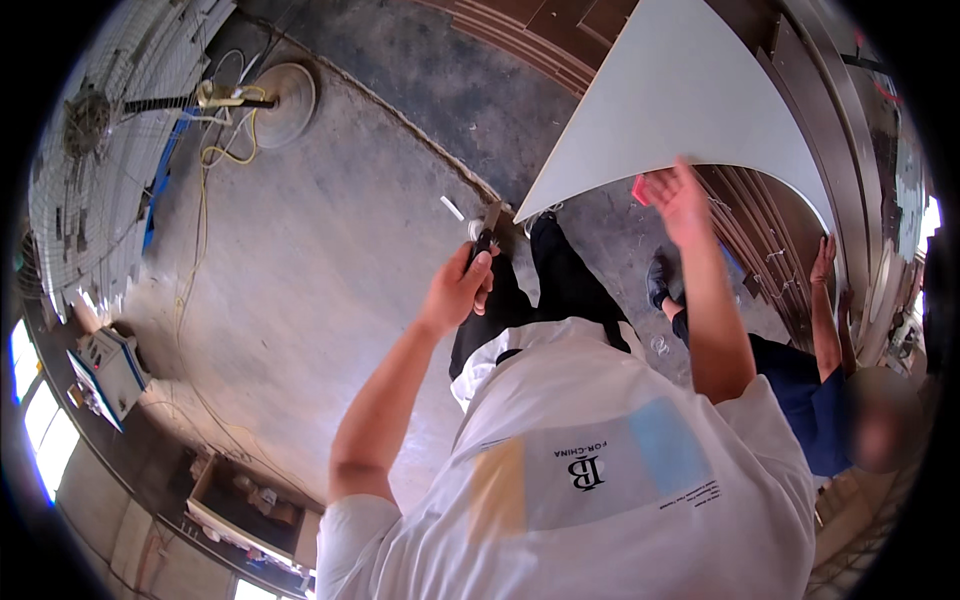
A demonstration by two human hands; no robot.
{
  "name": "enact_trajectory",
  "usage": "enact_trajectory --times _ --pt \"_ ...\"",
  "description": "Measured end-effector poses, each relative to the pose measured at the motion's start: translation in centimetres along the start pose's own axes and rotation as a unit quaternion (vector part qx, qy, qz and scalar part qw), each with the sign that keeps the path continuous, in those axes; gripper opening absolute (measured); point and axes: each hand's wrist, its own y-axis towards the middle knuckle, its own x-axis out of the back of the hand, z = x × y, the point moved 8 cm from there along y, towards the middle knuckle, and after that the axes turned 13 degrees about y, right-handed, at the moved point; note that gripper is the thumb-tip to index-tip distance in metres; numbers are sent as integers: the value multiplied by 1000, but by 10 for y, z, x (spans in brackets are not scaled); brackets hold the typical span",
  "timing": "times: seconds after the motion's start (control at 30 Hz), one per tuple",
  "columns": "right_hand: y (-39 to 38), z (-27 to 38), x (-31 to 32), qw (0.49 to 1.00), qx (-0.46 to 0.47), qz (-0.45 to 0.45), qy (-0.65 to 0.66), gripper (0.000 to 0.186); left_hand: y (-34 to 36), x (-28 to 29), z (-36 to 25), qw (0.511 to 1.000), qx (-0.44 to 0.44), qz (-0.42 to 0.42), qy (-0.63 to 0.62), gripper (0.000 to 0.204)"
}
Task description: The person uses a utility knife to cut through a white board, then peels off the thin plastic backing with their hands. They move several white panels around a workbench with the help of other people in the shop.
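Observation:
My left hand point(458, 285) is closed around the black handle of a knife point(486, 235), its blade pointing up toward the lower corner of a large white triangular panel point(640, 90). Raised at the panel's lower edge, my right hand point(678, 205) is slightly blurred, with fingers stretched out beside a small red object point(639, 188); I cannot tell if they touch it. Long brown boards point(755, 235) lie beneath and to the right of the panel. A short white strip point(452, 208) is on the floor left of the knife.
A co-worker point(800, 410) at the right has hands point(823, 260) on the boards or panel edge. A fan point(88, 120) with a round base and cables stands upper left, a box-shaped machine point(108, 365) at left, an open wooden box point(238, 500) lower left, stacked boards point(520, 35) at top.

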Motion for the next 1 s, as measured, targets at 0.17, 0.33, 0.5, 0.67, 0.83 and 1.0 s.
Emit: enact_trajectory --times 0.17,0.33,0.5,0.67,0.83,1.0 --pt "22 62 32 998 36 -45 -7 70 10 1 -1 991 34 121 52 37" --pt "35 79 47 995 56 -65 -53 77 28 6 -11 974 58 168 139 33" --pt "34 78 49 994 72 -63 -57 78 29 11 -20 972 65 157 163 28" --pt "42 80 56 995 75 -46 -45 79 31 16 -27 964 86 167 189 27" --pt "43 77 57 995 71 -59 -40 77 30 20 -28 957 87 172 217 27" --pt "41 76 56 994 70 -67 -43 73 15 13 -11 965 93 139 200 28"
